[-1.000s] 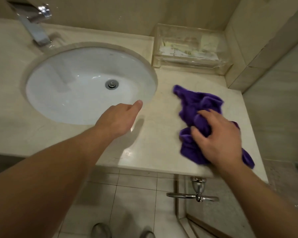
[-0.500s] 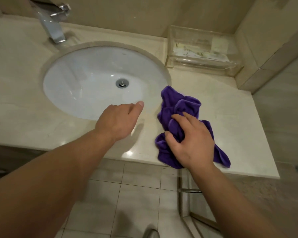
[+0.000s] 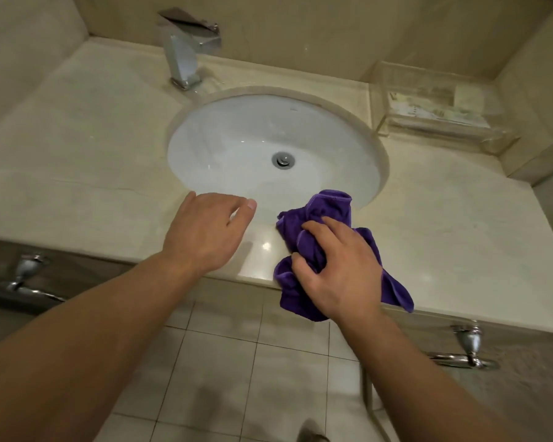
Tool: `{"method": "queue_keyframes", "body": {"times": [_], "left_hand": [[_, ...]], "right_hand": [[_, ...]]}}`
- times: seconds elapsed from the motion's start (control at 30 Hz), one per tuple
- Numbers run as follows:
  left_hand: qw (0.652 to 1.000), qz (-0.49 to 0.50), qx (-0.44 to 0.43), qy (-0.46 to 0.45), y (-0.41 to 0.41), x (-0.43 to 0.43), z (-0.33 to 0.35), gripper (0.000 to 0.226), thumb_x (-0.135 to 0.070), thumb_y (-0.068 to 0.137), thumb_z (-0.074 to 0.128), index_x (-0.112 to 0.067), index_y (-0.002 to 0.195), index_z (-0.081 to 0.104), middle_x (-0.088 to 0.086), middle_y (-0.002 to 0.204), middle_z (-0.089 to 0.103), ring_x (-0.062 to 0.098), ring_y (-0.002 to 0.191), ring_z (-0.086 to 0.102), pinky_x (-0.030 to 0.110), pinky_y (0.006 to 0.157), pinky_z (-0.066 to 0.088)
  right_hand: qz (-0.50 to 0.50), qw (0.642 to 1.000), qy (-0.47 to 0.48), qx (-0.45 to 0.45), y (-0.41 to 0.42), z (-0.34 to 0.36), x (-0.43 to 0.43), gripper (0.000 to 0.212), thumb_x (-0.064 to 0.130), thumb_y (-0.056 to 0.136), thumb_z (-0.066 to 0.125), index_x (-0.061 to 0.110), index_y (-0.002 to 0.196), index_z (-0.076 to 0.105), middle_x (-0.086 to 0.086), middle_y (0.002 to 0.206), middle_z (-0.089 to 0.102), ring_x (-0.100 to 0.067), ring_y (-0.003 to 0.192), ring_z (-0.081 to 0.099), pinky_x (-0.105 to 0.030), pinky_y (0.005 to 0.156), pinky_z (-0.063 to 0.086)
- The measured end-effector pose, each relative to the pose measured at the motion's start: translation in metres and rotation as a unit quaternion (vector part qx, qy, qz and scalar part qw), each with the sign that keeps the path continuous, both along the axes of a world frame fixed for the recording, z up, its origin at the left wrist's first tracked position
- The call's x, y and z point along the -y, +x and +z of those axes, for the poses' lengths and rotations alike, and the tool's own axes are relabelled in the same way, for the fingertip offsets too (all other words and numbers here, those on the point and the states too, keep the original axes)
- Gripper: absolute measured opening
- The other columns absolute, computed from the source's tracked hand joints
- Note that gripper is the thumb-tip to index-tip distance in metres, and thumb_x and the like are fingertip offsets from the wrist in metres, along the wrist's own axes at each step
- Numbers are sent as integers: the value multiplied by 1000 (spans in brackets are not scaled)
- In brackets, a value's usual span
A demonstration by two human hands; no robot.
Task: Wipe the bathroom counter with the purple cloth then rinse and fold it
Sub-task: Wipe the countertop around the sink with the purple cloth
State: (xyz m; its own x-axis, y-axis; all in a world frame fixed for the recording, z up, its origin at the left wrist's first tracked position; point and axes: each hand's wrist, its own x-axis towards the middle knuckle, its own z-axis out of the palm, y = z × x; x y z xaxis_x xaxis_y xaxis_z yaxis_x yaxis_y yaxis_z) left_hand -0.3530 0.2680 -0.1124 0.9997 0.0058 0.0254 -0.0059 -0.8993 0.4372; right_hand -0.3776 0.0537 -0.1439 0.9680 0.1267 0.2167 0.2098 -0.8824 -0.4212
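Gripping the bunched purple cloth in curled fingers, the right hand held it on the front edge of the desk, partly overhanging. The left hand was loosely spread just beside it. Beyond lay the sink, then the faucet.

A bathroom: an oval white ceramic basin is sunk in a beige marble surface, with a square chrome tap at 12 o'clock, a clear plastic tray at 2 o'clock and pale square floor tiles at 6 o'clock.
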Motion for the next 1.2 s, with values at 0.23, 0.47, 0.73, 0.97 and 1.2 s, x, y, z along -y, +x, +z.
{"method": "queue_keyframes", "body": {"times": [0.23,0.47,0.73,0.97,1.2], "left_hand": [[998,5,19,55,-18,-59,-11,72,-55,93,11,-20,133,60,0,139,57,22,132,45,45,117,18],[997,40,33,64,-24,-127,-21,68,-55,94,14,-22,141,50,4,151,45,21,141,35,46,121,14],[987,145,41,47,-19,-204,-25,71,-56,93,14,-18,144,47,5,153,42,20,143,33,44,122,11],[989,131,33,67,-7,-233,-5,74,-58,91,14,-18,142,50,6,152,43,21,142,34,45,122,14],[985,143,41,89,10,-274,14,74,-57,90,17,-14,137,56,10,147,49,25,137,40,47,119,17]], "right_hand": [[51,999,3,3,-3,0,-91,51,52,81,59,28,126,65,2,133,64,-21,122,59,-45,104,47],[114,993,1,-15,5,0,-186,50,54,86,54,31,130,61,4,136,62,-20,128,55,-45,108,42],[124,992,-15,-21,10,0,-230,51,54,84,53,33,129,61,6,137,61,-19,127,55,-46,107,46],[104,994,-33,-31,16,3,-248,50,57,84,50,34,127,61,7,133,63,-20,122,58,-43,104,49],[87,993,-73,-40,33,8,-272,52,59,83,47,35,127,61,6,134,63,-25,120,58,-49,101,48]]}}
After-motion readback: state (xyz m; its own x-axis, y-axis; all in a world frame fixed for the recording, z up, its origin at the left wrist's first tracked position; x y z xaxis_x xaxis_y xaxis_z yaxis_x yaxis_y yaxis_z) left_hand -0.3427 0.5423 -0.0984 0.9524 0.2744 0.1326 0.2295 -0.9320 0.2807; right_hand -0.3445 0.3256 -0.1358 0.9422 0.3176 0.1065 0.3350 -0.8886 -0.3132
